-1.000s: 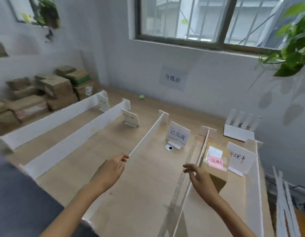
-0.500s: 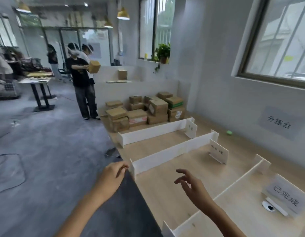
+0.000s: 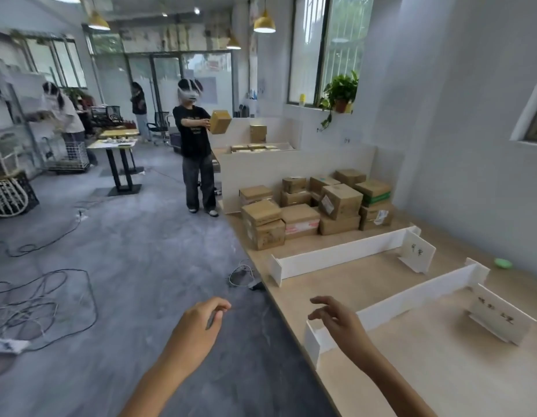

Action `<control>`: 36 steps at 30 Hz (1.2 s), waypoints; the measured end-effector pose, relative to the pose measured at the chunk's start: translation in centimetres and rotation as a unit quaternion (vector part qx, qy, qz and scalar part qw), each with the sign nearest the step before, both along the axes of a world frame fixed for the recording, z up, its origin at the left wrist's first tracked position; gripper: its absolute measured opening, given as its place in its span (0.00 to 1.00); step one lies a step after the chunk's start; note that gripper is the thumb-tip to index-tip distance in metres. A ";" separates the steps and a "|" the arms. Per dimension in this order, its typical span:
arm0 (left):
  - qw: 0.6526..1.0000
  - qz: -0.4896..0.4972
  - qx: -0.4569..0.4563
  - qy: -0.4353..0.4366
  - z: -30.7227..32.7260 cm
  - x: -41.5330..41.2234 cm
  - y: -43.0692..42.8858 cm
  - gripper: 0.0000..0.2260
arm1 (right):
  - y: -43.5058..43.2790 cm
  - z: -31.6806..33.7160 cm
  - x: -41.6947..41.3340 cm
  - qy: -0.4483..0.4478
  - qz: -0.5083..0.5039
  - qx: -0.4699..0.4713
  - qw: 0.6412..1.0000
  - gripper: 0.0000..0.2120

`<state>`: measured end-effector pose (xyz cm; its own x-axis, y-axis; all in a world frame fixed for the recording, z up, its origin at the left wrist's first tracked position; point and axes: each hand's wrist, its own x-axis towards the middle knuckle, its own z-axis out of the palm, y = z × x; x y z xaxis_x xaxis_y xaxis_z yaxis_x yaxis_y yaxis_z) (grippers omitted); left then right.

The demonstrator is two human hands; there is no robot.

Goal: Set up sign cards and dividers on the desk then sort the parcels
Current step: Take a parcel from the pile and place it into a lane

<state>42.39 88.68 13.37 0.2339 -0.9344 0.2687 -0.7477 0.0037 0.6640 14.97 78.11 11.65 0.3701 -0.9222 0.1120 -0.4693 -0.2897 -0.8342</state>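
- Writing: two white sign cards stand on the worktop (image 3: 345,284), both with dark handwritten characters too blurred to read.
- Far sign card (image 3: 418,254) stands at the wall end of the far divider (image 3: 339,256), just beside it.
- Near sign card (image 3: 501,318) stands right of the near divider (image 3: 417,297), tilted back on its foot.
- Both dividers are white, upright strips that run from the worktop's front edge toward the wall, well apart.
- Parcels (image 3: 315,209): brown cardboard boxes stacked at the worktop's far end, behind the far divider. One tilted box has a white label (image 3: 327,204), one has a red-and-white strip (image 3: 300,227), and one has a green band (image 3: 376,198). The print is illegible.
- Left hand (image 3: 201,323): over the floor, off the worktop edge, fingers loosely curled toward the thumb, holding nothing.
- Right hand (image 3: 339,322): over the worktop's front edge, just above the near divider's front end, fingers loosely spread and bent. Contact with the divider cannot be told. It holds nothing.
- Small green object (image 3: 503,262) lies by the wall.
- A person in a black shirt (image 3: 193,136) stands in the background holding a box (image 3: 220,121).
- Cables (image 3: 35,302) lie on the floor.
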 end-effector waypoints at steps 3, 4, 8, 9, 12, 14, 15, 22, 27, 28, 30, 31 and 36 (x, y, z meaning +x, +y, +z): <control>1.000 0.010 0.010 0.010 -0.8 2.7 -3.1 0.16 | -4.3 -0.5 2.4 0.008 0.003 0.000 1.000 0.12; 1.000 0.014 0.010 0.014 -1.1 3.6 -4.4 0.16 | -5.9 -0.7 3.0 0.011 0.003 0.001 1.000 0.13; 0.999 0.024 0.021 0.023 -1.9 6.8 -10.8 0.16 | -13.2 -1.2 5.3 0.015 -0.002 0.007 1.000 0.14; 0.999 0.024 0.021 0.025 -1.7 7.6 -12.7 0.16 | -15.2 -1.1 6.0 0.007 -0.004 0.006 1.000 0.14; 0.999 0.032 0.010 0.023 -1.2 9.8 -19.2 0.12 | -21.6 -1.0 8.2 -0.012 -0.006 0.000 1.000 0.13; 0.999 0.039 0.013 0.028 -0.7 11.2 -23.8 0.10 | -26.1 -1.0 10.0 -0.030 -0.013 0.003 0.999 0.13; 0.999 0.039 0.014 0.026 -0.5 11.9 -26.2 0.10 | -28.4 -1.0 10.9 -0.042 -0.017 0.007 0.999 0.13; 0.998 0.048 0.023 0.036 0.4 16.4 -39.9 0.10 | -40.9 -2.0 17.8 -0.086 -0.046 0.054 0.994 0.15; 0.998 0.023 0.050 0.036 -1.2 19.7 -49.8 0.10 | -46.7 -2.3 21.7 -0.060 -0.055 0.069 0.994 0.12; 0.998 0.015 0.055 0.028 -1.8 20.5 -52.0 0.10 | -48.0 -2.6 22.5 -0.056 -0.066 0.074 0.993 0.12; 0.998 0.001 0.070 0.005 -3.1 22.5 -56.7 0.10 | -50.7 -3.3 24.0 -0.032 -0.082 0.085 0.992 0.12; 0.997 -0.005 0.079 -0.006 -3.7 23.5 -59.1 0.10 | -52.1 -3.8 24.8 -0.015 -0.089 0.091 0.992 0.12; 0.986 -0.073 0.138 -0.051 -7.4 27.3 -70.7 0.11 | -58.9 -7.3 29.1 0.027 -0.161 0.132 0.978 0.14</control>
